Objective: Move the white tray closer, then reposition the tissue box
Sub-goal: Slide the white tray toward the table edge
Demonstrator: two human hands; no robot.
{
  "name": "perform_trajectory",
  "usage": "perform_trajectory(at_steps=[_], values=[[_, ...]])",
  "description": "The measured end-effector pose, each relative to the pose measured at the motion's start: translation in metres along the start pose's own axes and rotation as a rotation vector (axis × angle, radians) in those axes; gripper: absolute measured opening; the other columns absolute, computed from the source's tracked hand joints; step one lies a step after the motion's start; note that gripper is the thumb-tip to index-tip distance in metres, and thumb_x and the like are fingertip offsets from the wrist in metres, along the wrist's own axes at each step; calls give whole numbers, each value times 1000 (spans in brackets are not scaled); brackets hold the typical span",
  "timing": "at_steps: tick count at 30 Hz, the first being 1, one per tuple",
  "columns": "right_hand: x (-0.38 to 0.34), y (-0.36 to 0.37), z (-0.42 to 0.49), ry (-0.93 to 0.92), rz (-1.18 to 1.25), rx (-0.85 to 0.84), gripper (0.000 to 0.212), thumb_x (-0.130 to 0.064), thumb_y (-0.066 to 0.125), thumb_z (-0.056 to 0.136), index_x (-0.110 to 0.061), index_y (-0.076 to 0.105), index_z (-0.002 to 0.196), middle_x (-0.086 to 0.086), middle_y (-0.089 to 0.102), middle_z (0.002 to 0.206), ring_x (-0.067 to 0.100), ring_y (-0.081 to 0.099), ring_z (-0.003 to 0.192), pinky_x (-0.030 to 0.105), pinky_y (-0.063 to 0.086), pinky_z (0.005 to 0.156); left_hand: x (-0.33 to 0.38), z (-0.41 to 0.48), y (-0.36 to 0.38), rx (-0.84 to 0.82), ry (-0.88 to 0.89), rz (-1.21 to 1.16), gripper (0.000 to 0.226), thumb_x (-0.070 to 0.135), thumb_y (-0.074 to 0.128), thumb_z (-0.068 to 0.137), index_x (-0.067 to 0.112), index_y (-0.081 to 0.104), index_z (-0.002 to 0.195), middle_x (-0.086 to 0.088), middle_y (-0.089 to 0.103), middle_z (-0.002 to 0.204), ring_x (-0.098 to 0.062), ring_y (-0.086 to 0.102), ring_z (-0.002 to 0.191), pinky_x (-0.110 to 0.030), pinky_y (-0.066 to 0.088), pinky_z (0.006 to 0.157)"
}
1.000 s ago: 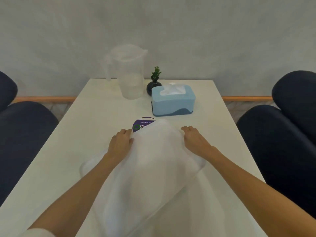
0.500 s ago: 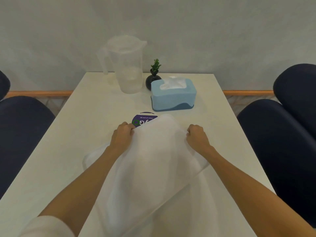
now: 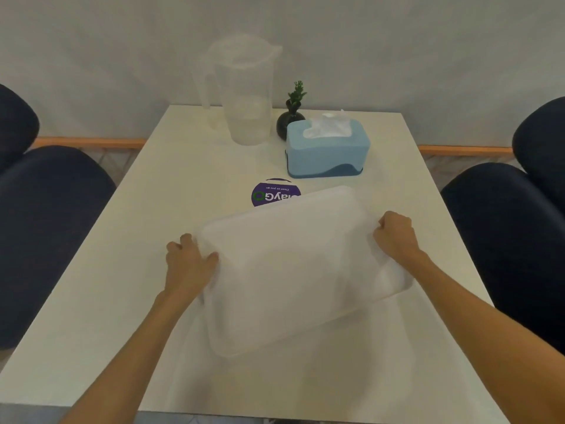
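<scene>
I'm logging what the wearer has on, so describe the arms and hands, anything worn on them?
Both forearms are bare up to the frame edge: no sleeve shows. The left hand and right hand carry no gloves, and no watch, ring or bracelet is visible.

The white tray (image 3: 293,264) is a shallow, rounded-corner rectangle, turned askew and gripped between the left hand (image 3: 188,264) and the right hand (image 3: 396,235) at its short ends. The tissue box (image 3: 327,148) is light blue with a darker base and white tissue poking from its top; it stands upright well beyond both hands.
</scene>
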State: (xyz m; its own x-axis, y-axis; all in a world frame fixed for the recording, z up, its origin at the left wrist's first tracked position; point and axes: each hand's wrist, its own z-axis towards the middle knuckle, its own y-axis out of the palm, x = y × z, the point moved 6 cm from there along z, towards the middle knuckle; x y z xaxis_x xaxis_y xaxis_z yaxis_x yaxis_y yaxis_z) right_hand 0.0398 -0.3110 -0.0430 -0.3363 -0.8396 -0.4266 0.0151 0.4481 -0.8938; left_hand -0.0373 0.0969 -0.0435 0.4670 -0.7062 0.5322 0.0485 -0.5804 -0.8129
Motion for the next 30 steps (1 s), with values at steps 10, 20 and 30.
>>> perform_trajectory(at_steps=[10, 20, 30], values=[[35, -17, -16, 6, 66, 61, 19, 1, 52, 89, 6, 64, 103, 24, 65, 106, 37, 61, 95, 32, 44, 75, 17, 3, 9, -31, 144, -65, 29, 4, 57, 87, -2, 57, 115, -23, 64, 109, -37, 59, 100, -33, 42, 80], [96, -52, -1, 139, 19, 104, 20, 0, 50, 91, 2, 63, 107, 19, 63, 113, 31, 60, 94, 32, 45, 77, 93, 11, 50, -78, 270, -80, 27, 1, 59, 84, -3, 63, 110, -23, 68, 104, -37, 61, 100, -32, 42, 85], [136, -78, 28, 154, 9, 8, 12, -10, 56, 87, -4, 51, 78, 5, 48, 66, 19, 48, 54, 25, 38, 46, 146, 11, 83, -5, 303, 17, 26, 0, 60, 83, 1, 67, 108, -25, 70, 100, -41, 62, 98, -38, 43, 88]])
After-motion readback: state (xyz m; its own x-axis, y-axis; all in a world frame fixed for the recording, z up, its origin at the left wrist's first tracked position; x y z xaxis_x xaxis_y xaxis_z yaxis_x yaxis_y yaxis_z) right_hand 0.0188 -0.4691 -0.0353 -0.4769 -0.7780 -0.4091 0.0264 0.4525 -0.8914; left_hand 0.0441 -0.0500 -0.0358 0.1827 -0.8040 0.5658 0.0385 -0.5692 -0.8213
